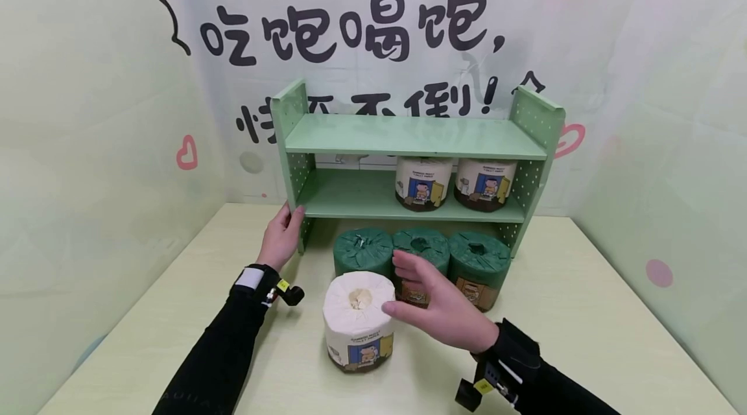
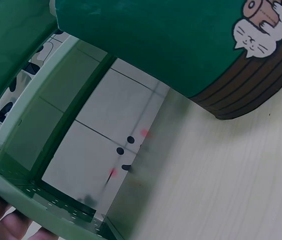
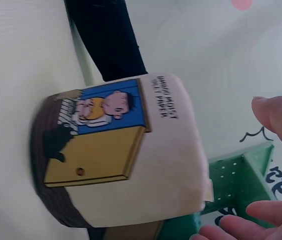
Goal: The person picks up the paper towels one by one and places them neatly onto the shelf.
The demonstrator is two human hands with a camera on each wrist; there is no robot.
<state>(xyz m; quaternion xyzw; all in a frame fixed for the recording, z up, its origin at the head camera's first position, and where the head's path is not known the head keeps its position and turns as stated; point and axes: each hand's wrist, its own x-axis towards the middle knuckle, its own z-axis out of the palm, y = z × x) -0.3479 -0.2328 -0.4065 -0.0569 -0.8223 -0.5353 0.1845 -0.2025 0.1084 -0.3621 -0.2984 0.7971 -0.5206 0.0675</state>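
The right hand [image 1: 446, 312], fingers spread wide, hovers just right of the upright white roll [image 1: 358, 323]; the left hand [image 1: 279, 238], farther off, grips the shelf [image 1: 414, 136].

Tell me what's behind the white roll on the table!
Three green rolls stand behind the white roll. In the head view, the white roll hides the left one's lower front, and the right hand hides part of the middle one.

Left hand [image 1: 280, 238] gripping out ahead, right hand [image 1: 445, 306] hovering nearer the body, thumb [image 1: 404, 312] and fingers [image 1: 412, 262] standing apart
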